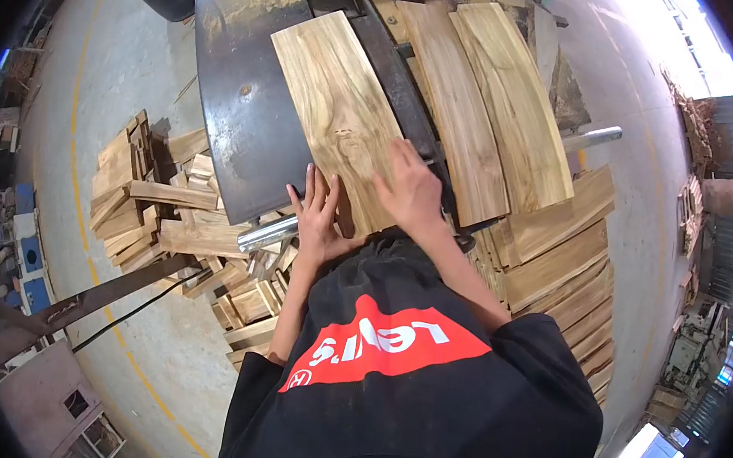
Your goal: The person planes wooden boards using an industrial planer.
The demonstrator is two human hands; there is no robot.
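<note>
Pale brown-grained wooden plank (334, 89) lies lengthwise on dark metal machine table (241, 124). Left hand (320, 221) at left edge, fingers spread; right hand (411, 188) over right edge, fingers loosely extended. Neither clenched; likely steadying it.

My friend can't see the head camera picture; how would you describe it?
Bare left hand and right hand at opposite edges of a long, pale brown wooden board on a dark metal table. Two long brown wooden boards lie at right, loose brown wood pieces at left.
</note>
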